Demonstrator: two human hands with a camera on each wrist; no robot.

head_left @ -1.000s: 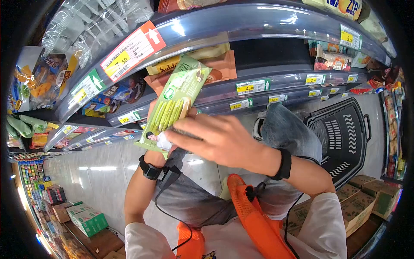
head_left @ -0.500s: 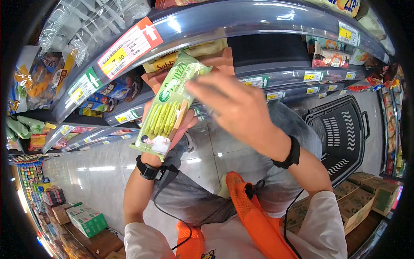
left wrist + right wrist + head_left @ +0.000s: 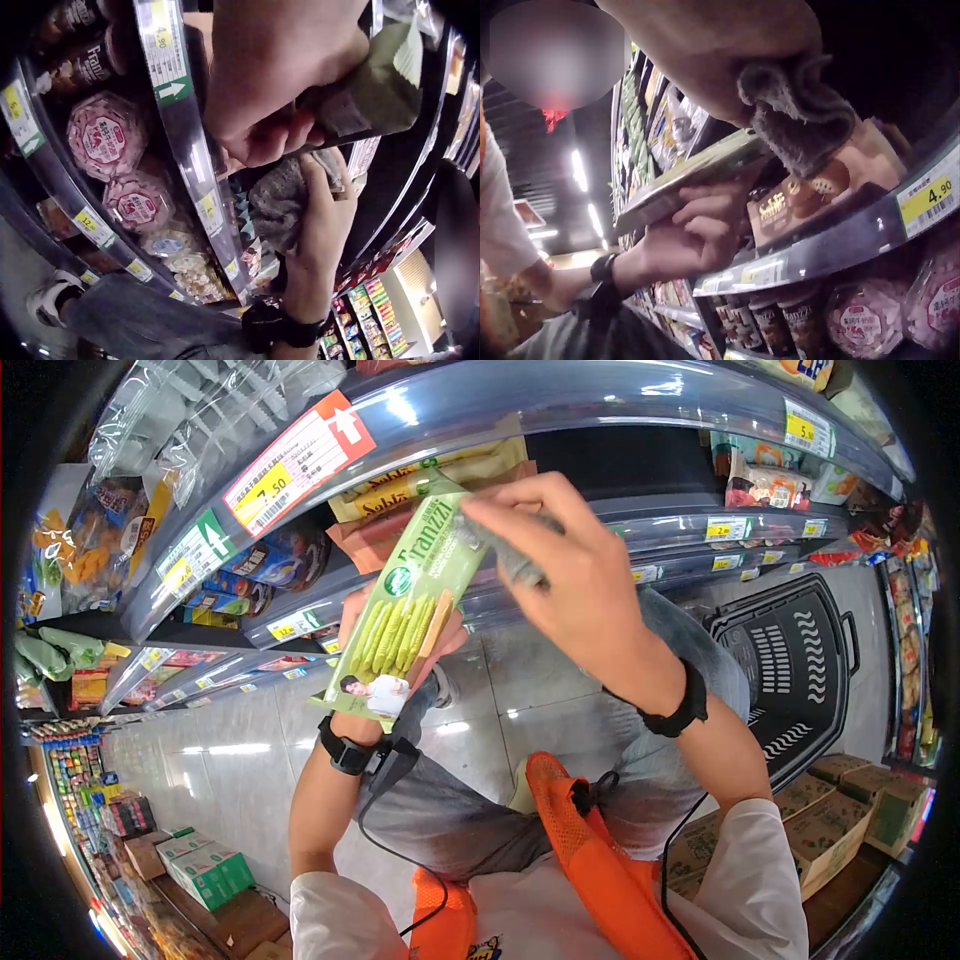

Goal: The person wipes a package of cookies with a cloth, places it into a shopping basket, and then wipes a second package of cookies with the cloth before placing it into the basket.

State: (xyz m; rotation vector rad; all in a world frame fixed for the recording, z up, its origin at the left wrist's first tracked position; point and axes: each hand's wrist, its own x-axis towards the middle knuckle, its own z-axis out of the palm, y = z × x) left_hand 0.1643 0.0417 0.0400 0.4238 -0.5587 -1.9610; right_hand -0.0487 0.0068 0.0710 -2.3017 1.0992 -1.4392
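Note:
My left hand (image 3: 694, 232) grips a pale green Franzzi biscuit packet (image 3: 400, 620) from underneath, its printed front turned up and slanting toward the shelf. Most of that hand is hidden by the packet in the head view. A dark grey cloth (image 3: 799, 120) is bunched in my right hand (image 3: 585, 595), pinched between thumb and fingers. In the head view this hand overlaps the packet's upper right edge, fingertips right at the brand name. Behind the packet, yellow and brown Sable packets (image 3: 470, 470) lie on the shelf.
Curved shelf edges with price tags (image 3: 728, 528) run close in front. A black shopping basket (image 3: 790, 670) stands on the floor at right, near cardboard boxes (image 3: 825, 830). Pink-labelled tubs (image 3: 105, 139) fill a lower shelf. Clear-wrapped goods (image 3: 205, 430) hang over the upper left.
My right hand has moved with the cloth from the packet's lower half to its top right edge. The packet stays in my left hand, its tilt slightly changed.

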